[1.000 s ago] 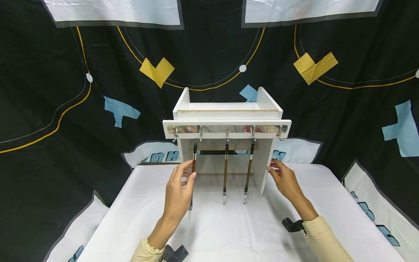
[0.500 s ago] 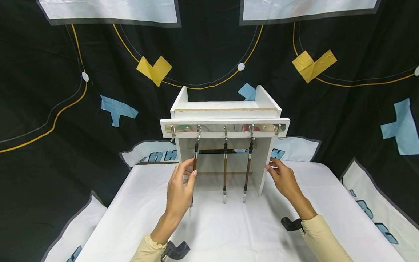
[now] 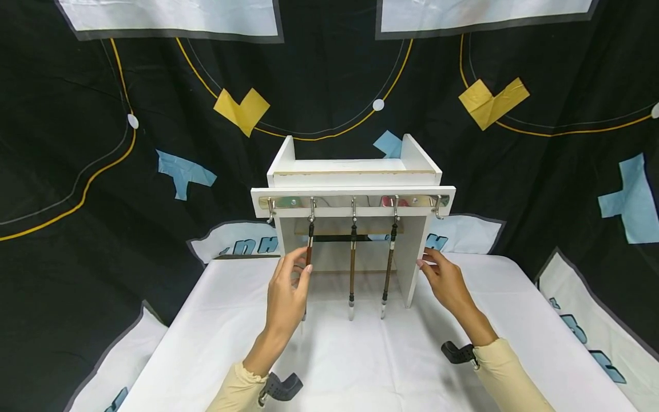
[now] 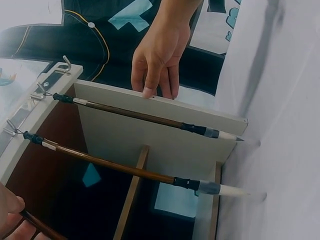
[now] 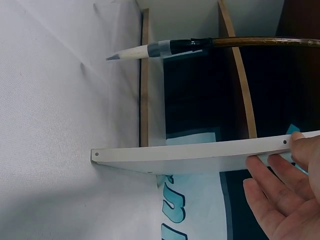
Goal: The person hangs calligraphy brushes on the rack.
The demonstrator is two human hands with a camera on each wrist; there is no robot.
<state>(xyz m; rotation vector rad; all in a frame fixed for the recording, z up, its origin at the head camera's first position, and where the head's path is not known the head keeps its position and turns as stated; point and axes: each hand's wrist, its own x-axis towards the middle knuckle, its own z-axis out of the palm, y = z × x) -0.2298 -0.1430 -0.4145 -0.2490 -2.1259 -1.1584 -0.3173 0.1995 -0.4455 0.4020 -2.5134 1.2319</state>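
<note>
A white wooden shelf unit [image 3: 355, 180] stands on the table, with a row of metal hooks [image 3: 353, 209] along its front rail. My left hand [image 3: 285, 292] pinches the brown handle of the leftmost calligraphy brush [image 3: 309, 252], whose loop appears to hang on the second hook from the left. A middle brush [image 3: 352, 263] and a right brush [image 3: 388, 269] dangle tip-down from the following hooks. On the right, my right hand [image 3: 449, 283] grips the front edge of the shelf's side panel [image 5: 200, 154], thumb on one side and fingers on the other.
White cloth covers the table [image 3: 355, 366]. The outermost left hook [image 3: 270, 210] and outermost right hook [image 3: 439, 207] carry no brush. Behind the shelf hangs a black curtain [image 3: 329, 74] with taped shapes.
My left hand has moved slightly right and up with the leftmost brush, which now hangs more upright below its hook. My right hand stays on the panel. The head view has shifted slightly.
</note>
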